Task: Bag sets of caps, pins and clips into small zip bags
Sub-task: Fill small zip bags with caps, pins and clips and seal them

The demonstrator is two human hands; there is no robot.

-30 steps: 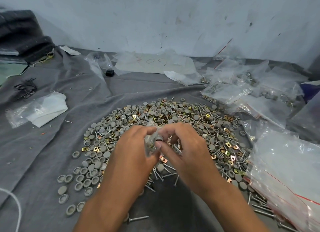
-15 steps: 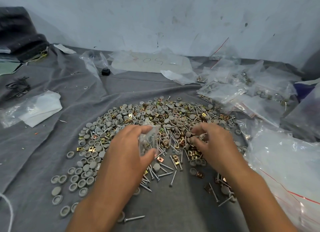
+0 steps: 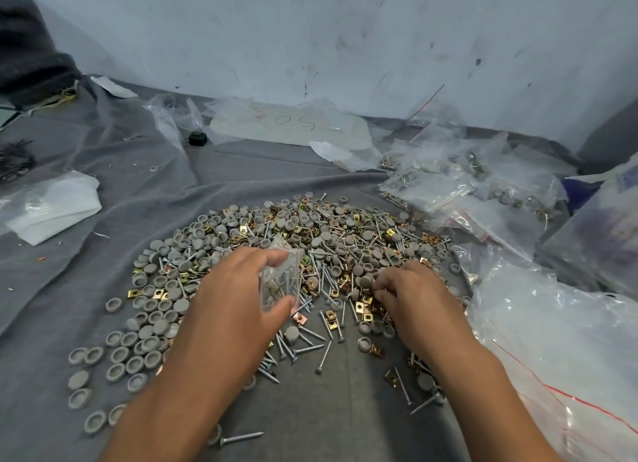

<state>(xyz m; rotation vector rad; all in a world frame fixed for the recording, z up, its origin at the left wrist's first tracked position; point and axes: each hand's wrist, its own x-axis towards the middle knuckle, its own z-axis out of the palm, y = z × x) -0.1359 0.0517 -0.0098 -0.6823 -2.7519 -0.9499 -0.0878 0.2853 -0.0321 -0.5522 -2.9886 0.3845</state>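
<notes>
The small zip bag (image 3: 279, 279) is above the middle of the grey cloth (image 3: 103, 271), over the heap of caps, pins and clips (image 3: 310, 240). The left hand (image 3: 238, 299) holds it upright, thumb below and fingers at the top edge, mouth toward the right. Pins and a cap show inside. The film looks thin, soft and slippery, so I judge the hold best near the mouth, keeping it open. The right hand (image 3: 411, 296), just beside it, has curled fingers pinching among brass clips (image 3: 365, 310); which piece it holds I cannot tell. Filled bags (image 3: 424, 185) lie toward the far right corner.
</notes>
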